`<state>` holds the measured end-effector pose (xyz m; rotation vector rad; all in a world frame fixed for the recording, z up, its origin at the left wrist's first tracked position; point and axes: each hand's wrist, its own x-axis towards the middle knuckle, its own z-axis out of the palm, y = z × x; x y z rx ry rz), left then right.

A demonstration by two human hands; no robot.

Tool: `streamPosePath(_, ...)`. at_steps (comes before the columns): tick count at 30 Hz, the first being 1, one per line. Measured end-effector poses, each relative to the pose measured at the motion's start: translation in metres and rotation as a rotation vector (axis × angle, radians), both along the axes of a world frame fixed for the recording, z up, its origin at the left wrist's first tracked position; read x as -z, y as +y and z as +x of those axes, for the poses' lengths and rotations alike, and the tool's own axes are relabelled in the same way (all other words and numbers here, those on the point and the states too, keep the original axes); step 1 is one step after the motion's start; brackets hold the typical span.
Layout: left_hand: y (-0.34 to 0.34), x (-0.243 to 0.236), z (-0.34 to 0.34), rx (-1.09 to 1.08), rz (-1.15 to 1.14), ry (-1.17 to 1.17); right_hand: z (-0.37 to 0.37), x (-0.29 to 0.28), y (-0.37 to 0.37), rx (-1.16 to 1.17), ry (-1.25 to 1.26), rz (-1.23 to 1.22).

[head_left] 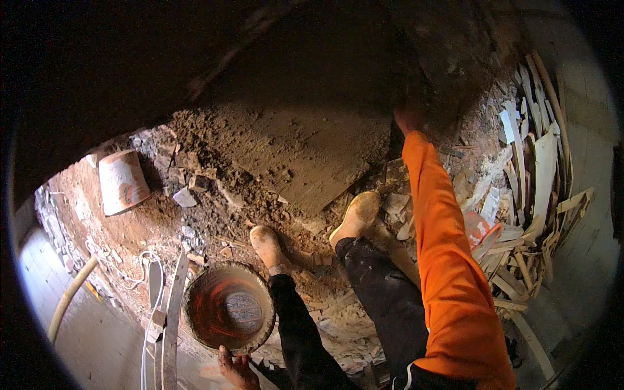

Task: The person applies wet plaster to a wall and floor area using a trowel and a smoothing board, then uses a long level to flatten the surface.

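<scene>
My left hand [238,372] is closed on the near rim of a dirt-caked bucket [229,307], whose inside is smeared reddish and shows no load. The bucket hangs or stands beside my left leg; which one I cannot tell. My right arm, in an orange sleeve, stretches far forward. At its end my right hand [408,121] reaches into deep shadow by the edge of a broad, dusty slab or board [292,153]. Its fingers are lost in the dark, so any grip is hidden. Loose soil and rubble [214,153] lie along the slab's left side.
A second, whitish bucket [122,182] sits tilted on the dirt at the left. Split wood strips [543,175] are heaped on the right. Planks [170,318], a white cable [144,348] and a bent pipe [70,296] lie lower left. My boots [356,216] stand among rubble.
</scene>
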<state>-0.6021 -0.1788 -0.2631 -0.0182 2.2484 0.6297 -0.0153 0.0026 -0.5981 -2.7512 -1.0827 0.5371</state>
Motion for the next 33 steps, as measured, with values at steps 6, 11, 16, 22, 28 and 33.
streamPosePath(6, 0.014, -0.005, 0.036, 0.101, 0.009, 0.009, -0.022, 0.005, 0.015, -0.278, -0.107, -0.106)
streamPosePath(11, 0.021, -0.007, 0.058, 0.112, 0.054, -0.009, -0.153, 0.003, -0.102, -1.116, 0.306, 0.012)
streamPosePath(16, 0.016, -0.020, 0.062, 0.127, 0.088, 0.025, -0.138, -0.033, -0.038, -0.660, 0.757, -0.075)
streamPosePath(22, 0.031, -0.020, 0.086, 0.074, 0.080, -0.005, 0.054, 0.012, 0.090, -0.245, 0.037, -0.073)
streamPosePath(28, 0.019, 0.001, 0.101, 0.148, 0.118, -0.052, 0.134, 0.037, 0.128, -0.440, -0.175, -0.086)
streamPosePath(33, 0.019, -0.021, 0.109, 0.011, 0.032, -0.005, 0.057, -0.004, 0.044, -0.677, 0.196, 0.014)
